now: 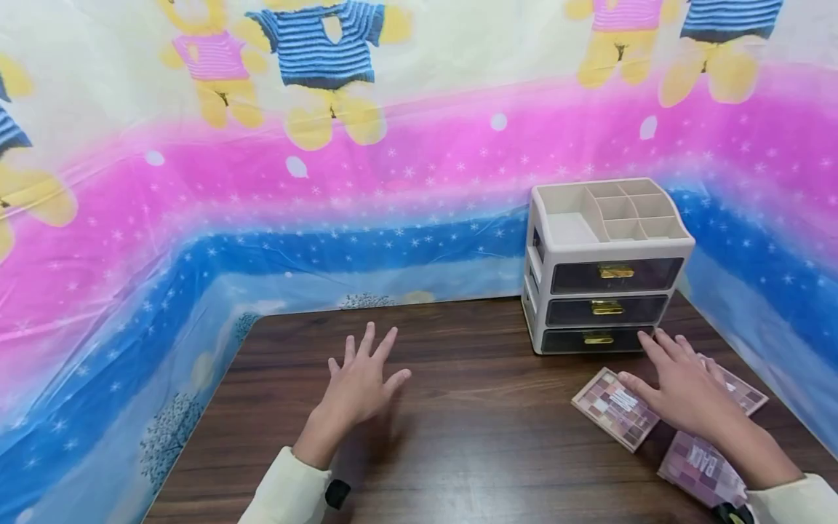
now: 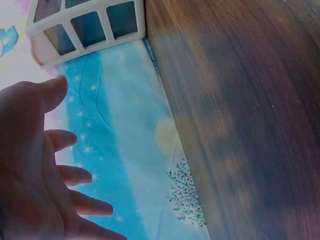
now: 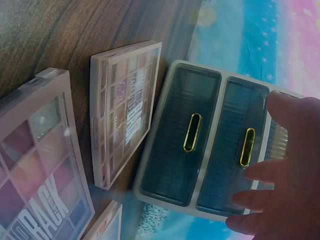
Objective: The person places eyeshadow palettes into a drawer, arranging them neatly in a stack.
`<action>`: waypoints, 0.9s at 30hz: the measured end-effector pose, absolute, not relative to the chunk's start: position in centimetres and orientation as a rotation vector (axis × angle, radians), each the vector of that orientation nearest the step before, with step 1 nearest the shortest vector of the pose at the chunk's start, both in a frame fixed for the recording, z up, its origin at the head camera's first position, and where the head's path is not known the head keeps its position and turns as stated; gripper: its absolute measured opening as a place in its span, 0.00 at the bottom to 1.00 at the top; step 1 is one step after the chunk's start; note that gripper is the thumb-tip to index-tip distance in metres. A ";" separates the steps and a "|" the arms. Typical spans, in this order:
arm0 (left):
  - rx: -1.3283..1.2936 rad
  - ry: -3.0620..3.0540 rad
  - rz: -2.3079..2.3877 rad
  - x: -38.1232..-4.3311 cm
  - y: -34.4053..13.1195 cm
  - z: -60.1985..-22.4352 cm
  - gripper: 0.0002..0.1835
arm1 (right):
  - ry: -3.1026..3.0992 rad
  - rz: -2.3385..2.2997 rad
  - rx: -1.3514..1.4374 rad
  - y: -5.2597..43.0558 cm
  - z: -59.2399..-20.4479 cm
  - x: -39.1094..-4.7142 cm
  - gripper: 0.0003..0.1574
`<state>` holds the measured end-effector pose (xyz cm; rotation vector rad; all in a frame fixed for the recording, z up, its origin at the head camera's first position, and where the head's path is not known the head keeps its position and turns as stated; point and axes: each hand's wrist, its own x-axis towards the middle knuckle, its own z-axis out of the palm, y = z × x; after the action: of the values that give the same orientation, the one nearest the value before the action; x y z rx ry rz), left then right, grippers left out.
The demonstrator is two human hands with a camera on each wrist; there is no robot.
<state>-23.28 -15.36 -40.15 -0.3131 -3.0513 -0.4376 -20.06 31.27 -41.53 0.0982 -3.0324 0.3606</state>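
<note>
My left hand (image 1: 356, 389) is spread over the left half of the table, fingers straight and holding nothing. My right hand (image 1: 687, 382) reaches out over the palettes at the right, fingers extended, and holds nothing. Below it lie an eyeshadow palette (image 1: 615, 407) to its left, a second palette (image 1: 703, 466) nearer me under the wrist, and a third palette (image 1: 743, 389) partly hidden behind the hand. Just beyond the fingers stands a cream drawer organizer (image 1: 543, 320) with three dark drawers and gold handles. In the right wrist view the drawers (image 3: 180, 135) look closed.
The organizer's top has open compartments (image 1: 615, 207). A dark wooden table (image 1: 458, 407) carries everything, its back edge meeting a printed pink and blue sheet (image 1: 393, 175). The sheet also borders the left and right sides.
</note>
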 end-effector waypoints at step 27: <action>-0.622 -2.459 -1.305 -29.6 -0.8 -36.4 0.23 | -2.573 0.848 -0.236 33.2 -39.4 -23.0 0.33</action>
<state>-29.65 -0.79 -36.38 -0.6219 -2.4595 -1.3048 -23.03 33.23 -39.41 -0.2358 -2.5728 0.8477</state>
